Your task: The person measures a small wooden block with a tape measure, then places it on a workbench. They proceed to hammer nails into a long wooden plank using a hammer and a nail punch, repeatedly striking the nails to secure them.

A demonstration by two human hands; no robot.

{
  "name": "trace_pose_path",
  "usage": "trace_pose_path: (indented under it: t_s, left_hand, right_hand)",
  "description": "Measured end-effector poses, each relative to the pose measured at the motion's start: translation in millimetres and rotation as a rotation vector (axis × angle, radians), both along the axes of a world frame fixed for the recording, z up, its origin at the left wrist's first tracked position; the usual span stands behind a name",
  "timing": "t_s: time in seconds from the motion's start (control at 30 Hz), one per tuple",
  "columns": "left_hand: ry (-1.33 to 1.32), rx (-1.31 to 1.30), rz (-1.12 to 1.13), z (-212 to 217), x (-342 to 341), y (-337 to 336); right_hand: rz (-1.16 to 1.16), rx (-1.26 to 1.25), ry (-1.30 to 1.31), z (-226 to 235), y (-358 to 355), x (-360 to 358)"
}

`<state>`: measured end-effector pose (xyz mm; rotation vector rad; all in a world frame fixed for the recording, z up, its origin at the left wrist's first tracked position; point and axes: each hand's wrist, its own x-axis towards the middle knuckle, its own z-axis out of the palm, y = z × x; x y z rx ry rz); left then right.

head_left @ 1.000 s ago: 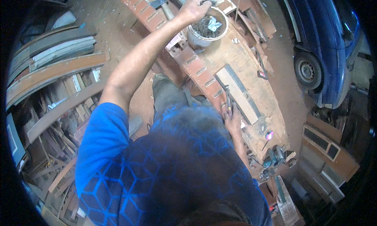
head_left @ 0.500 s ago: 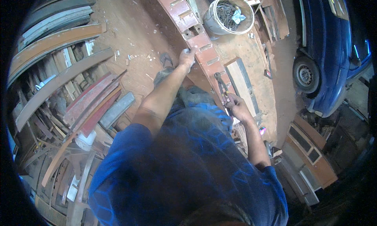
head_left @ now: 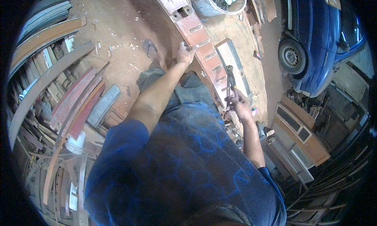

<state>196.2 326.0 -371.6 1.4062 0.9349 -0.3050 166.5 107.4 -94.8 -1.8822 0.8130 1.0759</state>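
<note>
A long reddish-brown slotted wooden board (head_left: 202, 55) slants past me, with a row of narrow rectangular slots and one larger dark hole. My left hand (head_left: 186, 54) is at its left edge, the thumb over the top face and the other fingers partly hidden at the side. In my right hand (head_left: 240, 105) is a pair of metal pincers (head_left: 229, 79), gripped by the handles with the jaws pointing away from me. The jaws are above the right side of the board, near a pale plank with a dark edge (head_left: 231, 63).
A white bucket (head_left: 203, 5) of nails stands at the far end of the wooden worktop (head_left: 257, 79). Curved wooden pieces (head_left: 74, 102) are piled on the left. A blue car (head_left: 314, 41) is at the right, with a wooden panel (head_left: 302, 133) nearer me. My sandalled foot (head_left: 151, 49) is on the dusty floor.
My view has shifted, so the bucket and board appear higher. My left hand is farther from the large hole, along the board towards me. The pincers have moved right, still in my right hand.
</note>
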Motion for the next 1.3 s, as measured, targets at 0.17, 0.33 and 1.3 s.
trace_pose_path:
  t_s: [0.17,0.33,1.3]
  left_hand:
    - [0.043,-0.003,-0.040,-34.8,-35.0,-54.4]
    - [-0.039,-0.099,0.153,-36.2,-59.6,-98.6]
    - [-0.023,0.028,0.276,-23.3,-148.3,-246.2]
  right_hand:
    - [0.049,0.070,-0.029,-23.2,-56.3,-30.9]
    - [0.195,0.110,-0.019,-35.0,-111.5,-45.9]
    - [0.093,0.128,-0.088,-59.0,-282.0,-141.5]
